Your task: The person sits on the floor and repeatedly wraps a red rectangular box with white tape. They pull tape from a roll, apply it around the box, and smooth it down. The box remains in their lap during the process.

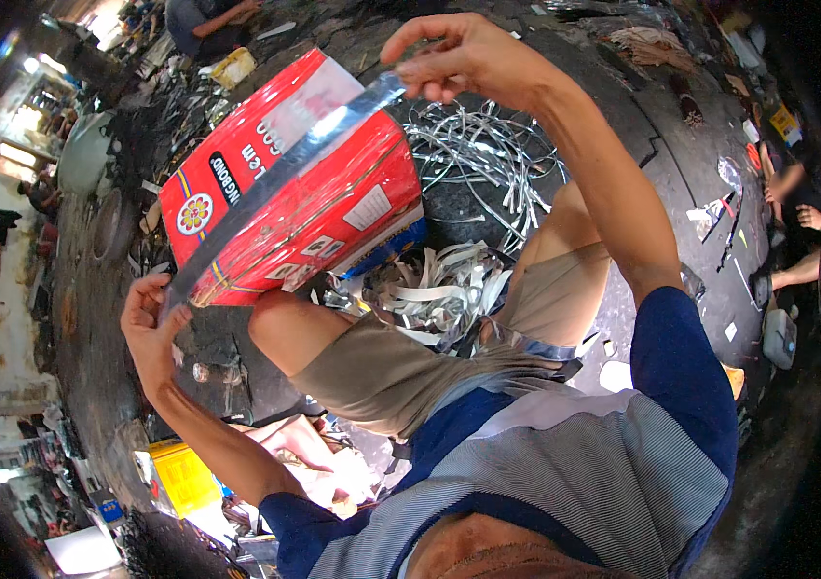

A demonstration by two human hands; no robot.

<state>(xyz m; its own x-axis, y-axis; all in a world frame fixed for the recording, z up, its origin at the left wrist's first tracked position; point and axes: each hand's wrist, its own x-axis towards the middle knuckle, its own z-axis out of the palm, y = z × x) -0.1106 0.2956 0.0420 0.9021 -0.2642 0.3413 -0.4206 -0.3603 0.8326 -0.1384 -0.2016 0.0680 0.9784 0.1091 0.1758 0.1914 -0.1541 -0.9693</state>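
Note:
Between my two hands stretches a long, flat, shiny silver-grey strip (275, 179). My left hand (152, 323) is closed on its lower end, at the left. With thumb and fingers, my right hand (459, 63) pinches the upper end, further away from me. The strip passes across a big red box-shaped tin (280, 251) with a flower emblem, tilted in front of my knees; whether the strip touches it I cannot tell. A tangle of narrow silver strips (492, 159) lies on the ground right of the tin. Wider whitish strips (449, 289) are heaped between my legs.
A yellow box (184, 478) stands by my left elbow, beside pale sheet scraps (319, 458). Another person (208, 24) sits at the far left, and one more (796, 217) is at the right edge. Scraps litter the dark ground.

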